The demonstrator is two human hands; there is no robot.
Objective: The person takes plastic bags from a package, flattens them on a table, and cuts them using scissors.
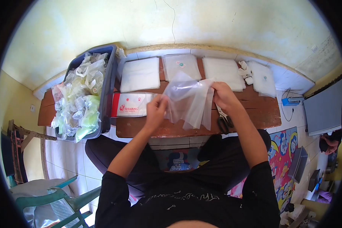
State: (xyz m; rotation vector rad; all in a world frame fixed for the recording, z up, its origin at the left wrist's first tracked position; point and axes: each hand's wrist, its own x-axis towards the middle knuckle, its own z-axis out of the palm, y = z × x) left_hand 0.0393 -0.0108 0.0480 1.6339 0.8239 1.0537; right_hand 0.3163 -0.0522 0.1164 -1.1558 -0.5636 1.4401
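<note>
"Clear plastic (188,102), thin and see-through: where is it?"

"Above the front middle of the brown table (258,108), between the hands. The left hand (155,110) pinches its left edge, and the right hand (225,97) grips its upper right edge."

"What's hard to make out?"

"How many layers are held; the folds overlap and glare. The left fingertips are blurred against it. The scissors (225,123) show their black handles, but the blades run up beside the right wrist and are partly hidden."

"Count the rest for me."

"One pair of scissors, one red-and-white packet (130,104) reading BAWANG, and four flat stacks along the back: a left stack (140,74), a printed stack (181,66), a right stack (223,73) and a far-right stack (263,79). The held plastic covers the printed stack's lower part. Sheets per stack, I can't tell."

"And the dark tub (112,72)?"

"One, at the table's left, heaped with crumpled bags (81,89), too tangled to count."

"Anything close to the hands?"

"The packet lies just beside the left hand, its right end partly covered by it. The scissors sit near the right forearm. Crumpled white scraps (245,70) lie between the right and far-right stacks."
</note>
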